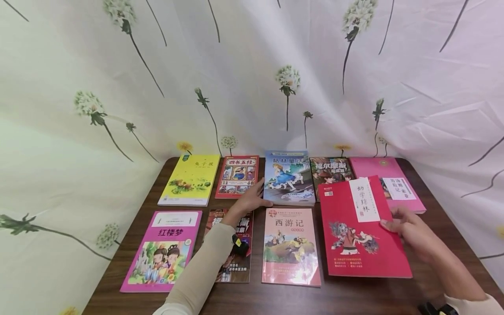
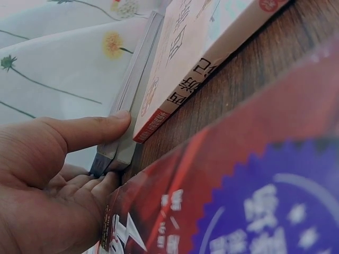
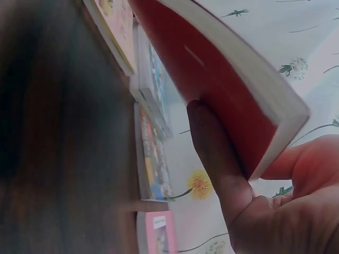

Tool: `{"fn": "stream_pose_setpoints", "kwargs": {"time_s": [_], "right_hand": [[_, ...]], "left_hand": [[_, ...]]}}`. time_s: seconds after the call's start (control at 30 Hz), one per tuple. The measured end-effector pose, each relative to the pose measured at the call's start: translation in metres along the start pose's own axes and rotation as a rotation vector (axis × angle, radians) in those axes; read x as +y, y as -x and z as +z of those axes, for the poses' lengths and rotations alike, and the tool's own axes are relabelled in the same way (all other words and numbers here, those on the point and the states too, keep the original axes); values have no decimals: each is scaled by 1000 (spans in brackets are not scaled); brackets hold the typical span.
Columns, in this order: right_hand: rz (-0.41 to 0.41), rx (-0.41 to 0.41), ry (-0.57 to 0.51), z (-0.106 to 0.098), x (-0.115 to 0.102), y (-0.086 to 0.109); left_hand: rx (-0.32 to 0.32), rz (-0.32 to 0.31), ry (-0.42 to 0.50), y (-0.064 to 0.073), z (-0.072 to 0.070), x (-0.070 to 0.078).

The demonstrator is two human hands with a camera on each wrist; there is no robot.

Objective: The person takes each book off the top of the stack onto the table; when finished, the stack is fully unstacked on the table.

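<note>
My left hand (image 1: 252, 199) is at the near left corner of a thick blue storybook (image 1: 288, 177) in the back row. Its thumb lies along the book's front edge, with the fingers at its left side. In the left wrist view, the thumb touches the page edges of what looks like two stacked books (image 2: 130, 84). The right hand (image 1: 409, 225) holds a red paperback (image 1: 354, 245) by its right edge, thumb on the cover and fingers behind. The red paperback is raised and tilted over the table, as the right wrist view shows, and partly covers a pink book (image 1: 378, 168).
Books lie in two rows on the dark wooden table (image 1: 338, 297). A peach book (image 1: 291, 249) lies in front of the blue one. Under my left forearm is a dark comic-style book (image 1: 236, 271). A yellow book (image 1: 190, 179) is at back left. Behind hangs a flowered cloth (image 1: 244, 87).
</note>
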State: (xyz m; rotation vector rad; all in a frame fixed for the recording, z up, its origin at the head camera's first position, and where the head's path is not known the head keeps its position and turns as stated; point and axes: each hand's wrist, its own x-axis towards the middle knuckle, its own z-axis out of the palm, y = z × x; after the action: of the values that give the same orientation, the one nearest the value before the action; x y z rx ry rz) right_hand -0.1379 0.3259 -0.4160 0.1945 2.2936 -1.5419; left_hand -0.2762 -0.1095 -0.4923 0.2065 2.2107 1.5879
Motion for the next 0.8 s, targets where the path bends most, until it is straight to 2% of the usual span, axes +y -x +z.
{"fn": "stream_pose_setpoints", "kwargs": {"time_s": [0.2, 0.43, 0.8], "right_hand": [[80, -5, 1, 1, 11, 5], [102, -62, -70, 6, 27, 7], [134, -86, -59, 13, 42, 7]], "left_hand": [[9, 2, -4, 0, 1, 1], [4, 5, 1, 1, 1, -1], [5, 3, 13, -1, 0, -2]]}}
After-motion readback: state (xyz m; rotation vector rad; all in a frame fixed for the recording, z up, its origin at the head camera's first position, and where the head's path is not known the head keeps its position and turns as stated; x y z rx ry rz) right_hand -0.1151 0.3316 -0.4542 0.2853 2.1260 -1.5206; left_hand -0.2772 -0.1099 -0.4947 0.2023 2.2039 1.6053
